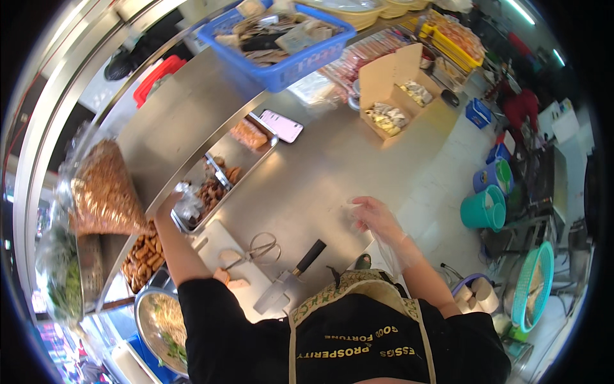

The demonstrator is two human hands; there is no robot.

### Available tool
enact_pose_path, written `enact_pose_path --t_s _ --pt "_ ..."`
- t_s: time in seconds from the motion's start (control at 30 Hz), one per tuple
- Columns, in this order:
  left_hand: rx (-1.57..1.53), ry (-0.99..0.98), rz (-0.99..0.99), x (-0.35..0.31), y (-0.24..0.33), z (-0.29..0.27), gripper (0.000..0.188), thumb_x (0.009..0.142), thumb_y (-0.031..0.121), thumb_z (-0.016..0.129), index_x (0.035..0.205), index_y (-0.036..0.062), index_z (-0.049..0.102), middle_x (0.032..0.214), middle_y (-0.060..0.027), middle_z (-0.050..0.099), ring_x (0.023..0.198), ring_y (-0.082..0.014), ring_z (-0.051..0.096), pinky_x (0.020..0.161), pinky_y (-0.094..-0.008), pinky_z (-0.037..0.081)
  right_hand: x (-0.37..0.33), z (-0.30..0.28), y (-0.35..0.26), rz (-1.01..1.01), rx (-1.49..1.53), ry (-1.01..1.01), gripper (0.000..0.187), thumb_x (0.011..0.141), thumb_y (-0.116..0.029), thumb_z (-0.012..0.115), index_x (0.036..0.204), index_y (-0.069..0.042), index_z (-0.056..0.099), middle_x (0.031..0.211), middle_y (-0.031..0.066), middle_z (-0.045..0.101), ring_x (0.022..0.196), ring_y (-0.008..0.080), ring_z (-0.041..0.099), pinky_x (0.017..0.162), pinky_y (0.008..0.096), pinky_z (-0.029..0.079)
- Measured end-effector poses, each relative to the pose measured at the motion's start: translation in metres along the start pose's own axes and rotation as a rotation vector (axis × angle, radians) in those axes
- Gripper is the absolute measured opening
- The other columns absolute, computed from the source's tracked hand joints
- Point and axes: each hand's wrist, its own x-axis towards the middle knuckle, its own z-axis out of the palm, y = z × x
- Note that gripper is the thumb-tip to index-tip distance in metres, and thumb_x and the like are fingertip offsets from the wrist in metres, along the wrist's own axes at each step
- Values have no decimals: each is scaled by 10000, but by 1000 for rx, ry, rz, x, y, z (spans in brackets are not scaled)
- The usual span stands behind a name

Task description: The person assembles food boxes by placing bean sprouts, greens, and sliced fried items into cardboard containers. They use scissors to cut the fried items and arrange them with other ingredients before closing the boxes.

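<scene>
My left hand (pixel 167 203) reaches to the near end of a metal tray with dark meat pieces (pixel 211 197), beside a crumpled clear plastic bag (pixel 187 200). Its fingers are mostly hidden, so I cannot tell what they grip. Over the steel counter (pixel 294 185), my right hand (pixel 377 219) wears a loose clear plastic glove. Its fingers are slightly bent and apart, with nothing visible in them. Between my arms, a cleaver (pixel 281 289) with a black handle and a metal tool with loops (pixel 259 248) lie on a white cutting board (pixel 246 272).
An open cardboard box (pixel 391 80) holds food toward the far right. Near the tray lies a pink phone (pixel 281 126). A blue basket (pixel 288 73) sits on the raised shelf (pixel 173 134). At left hangs a bag of brown crumbs (pixel 105 189). Buckets (pixel 483 210) stand on the right.
</scene>
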Motion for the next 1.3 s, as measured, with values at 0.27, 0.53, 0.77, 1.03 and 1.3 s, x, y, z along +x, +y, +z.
enact_pose_path --t_s 0.27,0.53,0.77,1.03,1.3 --pt "-441 -136 119 -168 278 130 368 974 297 629 1113 -39 570 829 -101 685 662 -150 694 585 -270 554 -36 -43 -36 -125 -1 93 312 946 -213 638 1202 -34 627 865 9 615 752 79 576 649 242 480" --pt "-941 -777 198 -324 563 355 227 1019 254 516 1050 31 539 1132 -132 663 969 -249 688 812 -348 532 -86 -186 -80 -432 -565 542 247 907 -207 662 1121 -84 677 916 94 673 795 224 629 723 353 515" --pt "-1277 -1402 -82 -398 679 492 401 967 187 419 1329 40 511 1360 -117 575 1262 -247 541 1071 -395 415 -143 -347 -56 -438 -672 810 219 903 -195 643 1092 -85 661 1022 165 658 911 366 635 787 440 516" --pt "-1458 -2040 -94 -383 806 593 567 869 75 425 1434 36 447 1479 -126 478 1337 -259 471 1105 -411 392 -131 -478 -73 -389 -681 1115 282 927 -225 612 1180 -102 621 1094 197 649 975 400 636 814 469 515" --pt "-1174 -1675 117 -390 976 707 399 1007 231 498 1355 37 485 1411 -83 527 1301 -252 501 1058 -413 433 -95 -628 -110 -259 -364 1051 271 982 -250 580 1179 -76 642 1079 188 683 990 387 644 842 437 505"
